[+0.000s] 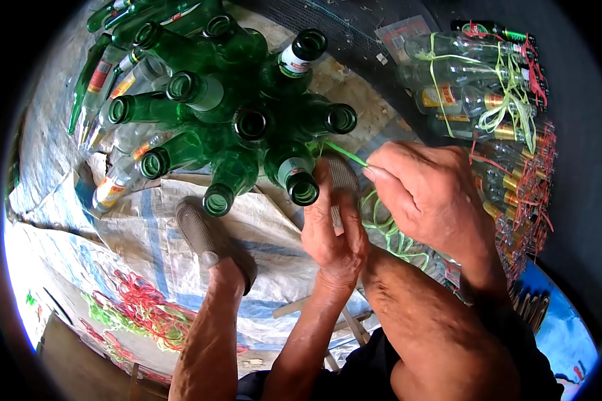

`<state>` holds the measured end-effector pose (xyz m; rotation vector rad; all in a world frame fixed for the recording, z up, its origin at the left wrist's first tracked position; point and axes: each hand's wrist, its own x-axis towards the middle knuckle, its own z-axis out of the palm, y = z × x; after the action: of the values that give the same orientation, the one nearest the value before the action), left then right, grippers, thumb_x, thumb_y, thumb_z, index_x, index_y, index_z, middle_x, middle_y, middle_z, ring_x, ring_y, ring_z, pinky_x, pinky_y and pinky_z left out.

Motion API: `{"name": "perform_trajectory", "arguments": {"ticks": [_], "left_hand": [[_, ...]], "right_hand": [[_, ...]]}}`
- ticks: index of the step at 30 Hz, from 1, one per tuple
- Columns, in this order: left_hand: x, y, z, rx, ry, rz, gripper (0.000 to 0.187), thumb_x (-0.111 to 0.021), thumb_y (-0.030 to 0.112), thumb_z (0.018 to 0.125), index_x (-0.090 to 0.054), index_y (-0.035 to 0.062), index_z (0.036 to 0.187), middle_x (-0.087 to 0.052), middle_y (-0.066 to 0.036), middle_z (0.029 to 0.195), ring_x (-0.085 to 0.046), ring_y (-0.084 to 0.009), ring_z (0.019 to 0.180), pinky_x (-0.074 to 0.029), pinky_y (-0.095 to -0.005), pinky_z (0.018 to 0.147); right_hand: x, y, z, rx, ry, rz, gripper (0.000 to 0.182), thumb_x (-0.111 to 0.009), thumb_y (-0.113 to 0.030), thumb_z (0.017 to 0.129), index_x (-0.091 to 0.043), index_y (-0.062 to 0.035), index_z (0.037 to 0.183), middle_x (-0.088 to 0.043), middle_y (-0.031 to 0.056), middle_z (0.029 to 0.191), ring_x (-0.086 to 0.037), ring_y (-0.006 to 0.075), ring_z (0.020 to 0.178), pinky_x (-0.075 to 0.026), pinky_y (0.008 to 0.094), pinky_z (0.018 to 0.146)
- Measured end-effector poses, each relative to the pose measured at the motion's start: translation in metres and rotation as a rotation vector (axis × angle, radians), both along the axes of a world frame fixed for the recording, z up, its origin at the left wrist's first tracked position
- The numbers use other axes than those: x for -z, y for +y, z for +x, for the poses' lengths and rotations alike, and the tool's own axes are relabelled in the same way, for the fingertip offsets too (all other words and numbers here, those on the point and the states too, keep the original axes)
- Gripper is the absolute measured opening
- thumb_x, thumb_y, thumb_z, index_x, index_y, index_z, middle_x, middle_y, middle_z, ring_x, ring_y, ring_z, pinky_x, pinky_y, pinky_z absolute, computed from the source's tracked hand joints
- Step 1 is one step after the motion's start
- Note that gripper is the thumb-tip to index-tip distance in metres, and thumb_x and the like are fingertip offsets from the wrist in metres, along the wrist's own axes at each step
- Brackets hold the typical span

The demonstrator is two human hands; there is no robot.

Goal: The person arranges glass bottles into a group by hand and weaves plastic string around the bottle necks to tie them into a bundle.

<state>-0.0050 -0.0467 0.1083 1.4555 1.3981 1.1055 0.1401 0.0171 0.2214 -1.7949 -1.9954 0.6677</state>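
A cluster of green glass bottles (pixel 251 100) stands upright in front of me, their open mouths toward the camera. My right hand (pixel 435 194), closed in a pinch, holds a bright green plastic string (pixel 346 153). The string runs taut from those fingers to the bottles' right side. Close against the nearest bottle (pixel 291 164), my left hand (pixel 333 230) is curled with its fingers pointing up. Its fingertips are partly hidden, and I cannot make out what they grip. Loose light-green string (pixel 398 247) hangs in loops below my right hand.
Clear bottles tied with string (pixel 468 77) lie in a stack at the right. More bottles (pixel 110 190) lie at the left on a striped tarp (pixel 174 227). Red and green string (pixel 140 311) is heaped at lower left. My shoes (pixel 211 230) flank the cluster's near side.
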Motion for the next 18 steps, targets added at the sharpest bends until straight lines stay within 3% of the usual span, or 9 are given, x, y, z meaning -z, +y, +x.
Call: {"name": "perform_trajectory", "arguments": {"ticks": [3,5,8,11,16,18], "left_hand": [[-0.012,0.008,0.008,0.032,-0.032,0.007,0.067,-0.058,-0.017,0.097,-0.04,-0.0061,0.161,-0.064,-0.02,0.14,-0.071,-0.0237,0.106,-0.06,-0.0362,0.094],[-0.015,0.013,0.011,0.037,-0.043,0.038,0.071,-0.058,-0.017,0.097,-0.035,-0.0061,0.163,-0.065,-0.019,0.134,-0.07,-0.0248,0.109,-0.058,-0.0371,0.097],[-0.019,0.018,0.015,0.054,-0.056,0.029,0.078,-0.06,-0.015,0.097,-0.026,-0.0053,0.167,-0.065,-0.02,0.127,-0.069,-0.025,0.112,-0.056,-0.0383,0.1],[-0.022,0.018,0.021,0.048,-0.082,-0.036,0.086,-0.067,-0.011,0.097,-0.02,-0.0027,0.169,-0.065,-0.018,0.125,-0.067,-0.0237,0.114,-0.055,-0.0383,0.1],[-0.034,0.026,0.032,-0.008,-0.294,-0.237,0.078,-0.065,-0.007,0.096,-0.025,-0.0123,0.163,-0.031,-0.042,0.165,-0.045,-0.0553,0.148,-0.054,-0.0482,0.109],[-0.034,0.034,0.035,-0.013,-0.229,-0.148,0.078,-0.066,-0.003,0.097,-0.024,-0.0124,0.163,-0.029,-0.043,0.166,-0.044,-0.0556,0.148,-0.054,-0.0482,0.108]], "right_hand": [[-0.003,0.008,0.0,-0.065,-0.049,0.033,0.021,-0.075,-0.005,0.087,-0.055,-0.0049,0.082,-0.061,0.0117,0.071,-0.064,0.0351,0.059,-0.049,0.0439,0.051],[-0.007,0.015,0.0,-0.096,-0.082,0.04,0.021,-0.075,-0.004,0.085,-0.055,-0.005,0.081,-0.06,0.0106,0.07,-0.064,0.0338,0.059,-0.048,0.0434,0.051],[-0.022,0.021,-0.002,-0.115,-0.097,-0.018,0.012,-0.075,0.003,0.083,-0.065,-0.0012,0.088,-0.062,0.0144,0.075,-0.063,0.0374,0.062,-0.048,0.0456,0.056],[-0.026,0.027,-0.001,-0.154,-0.099,0.011,0.012,-0.075,0.003,0.082,-0.064,-0.0011,0.086,-0.062,0.0138,0.074,-0.063,0.0368,0.061,-0.048,0.0457,0.055],[-0.03,0.038,-0.004,-0.218,-0.106,0.039,0.013,-0.076,0.002,0.079,-0.065,-0.0019,0.084,-0.062,0.0127,0.074,-0.063,0.0348,0.061,-0.048,0.0438,0.054],[-0.031,0.042,-0.004,-0.249,-0.124,0.048,0.013,-0.076,0.002,0.078,-0.065,-0.0023,0.084,-0.062,0.0121,0.074,-0.063,0.0339,0.06,-0.049,0.043,0.054]]}}
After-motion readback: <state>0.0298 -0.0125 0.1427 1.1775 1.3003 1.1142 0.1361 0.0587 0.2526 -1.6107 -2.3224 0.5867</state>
